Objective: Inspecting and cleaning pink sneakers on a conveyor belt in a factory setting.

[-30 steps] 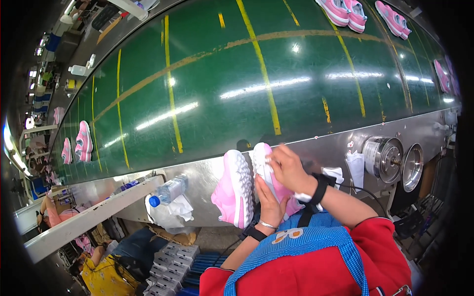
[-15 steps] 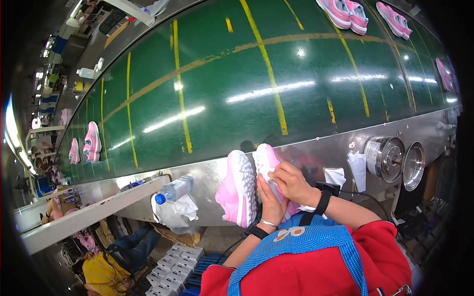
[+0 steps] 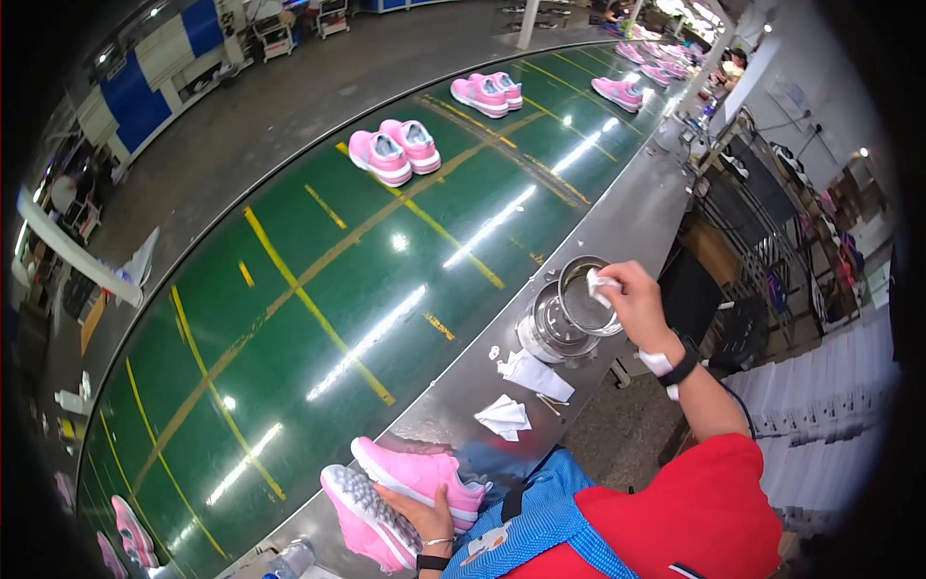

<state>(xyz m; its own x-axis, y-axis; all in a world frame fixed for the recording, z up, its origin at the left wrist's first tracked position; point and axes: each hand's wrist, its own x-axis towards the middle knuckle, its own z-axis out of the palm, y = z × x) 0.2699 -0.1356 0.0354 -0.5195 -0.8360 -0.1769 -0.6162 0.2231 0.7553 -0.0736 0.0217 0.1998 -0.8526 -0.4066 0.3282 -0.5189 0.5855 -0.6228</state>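
A pink sneaker (image 3: 424,471) with a white sole is gripped in my left hand (image 3: 421,513) at the bench's near side. Against it lies its mate, another pink sneaker (image 3: 359,516), tipped so its knobbly grey-white sole shows. Out to the right, my right hand (image 3: 637,301) pinches a crumpled white cloth (image 3: 602,288). That cloth is over a round metal dish (image 3: 579,307), which stands tilted beside a steel canister (image 3: 548,333). Whether the cloth touches the dish, I cannot tell.
A green conveyor belt (image 3: 318,280) with yellow lines runs along the metal bench (image 3: 617,217), carrying several pink sneakers (image 3: 395,154). Folded white cloths (image 3: 503,417) lie near the canister. A clear bottle (image 3: 292,558) stands at the lower left. Stacked white sheets (image 3: 820,386) fill the right side.
My view has swung to the right. My right hand has left the shoe and reached right to the metal dish with the white cloth; my left hand stays with the sneakers.
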